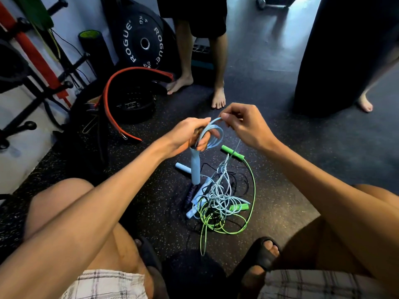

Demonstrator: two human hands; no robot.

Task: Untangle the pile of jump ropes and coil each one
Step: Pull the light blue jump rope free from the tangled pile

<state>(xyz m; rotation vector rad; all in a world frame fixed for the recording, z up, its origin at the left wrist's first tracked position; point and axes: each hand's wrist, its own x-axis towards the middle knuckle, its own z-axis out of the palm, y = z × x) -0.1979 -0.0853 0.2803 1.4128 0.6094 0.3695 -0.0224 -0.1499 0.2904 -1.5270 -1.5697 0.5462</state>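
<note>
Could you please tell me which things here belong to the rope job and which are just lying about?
Job: light blue rope, coiled in left hand and pinched by right hand; tangled pile; green rope.
Lying about: weight plate, lifting belt, foam roller, punching bag.

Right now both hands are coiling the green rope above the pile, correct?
No. The head view shows the left hand and right hand coiling the light blue rope above the pile; the green rope lies on the floor.

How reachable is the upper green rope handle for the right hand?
Probably yes: the green rod-shaped rope handle lies exposed on the floor just below the right hand, though that hand pinches the pale blue rope.
</note>
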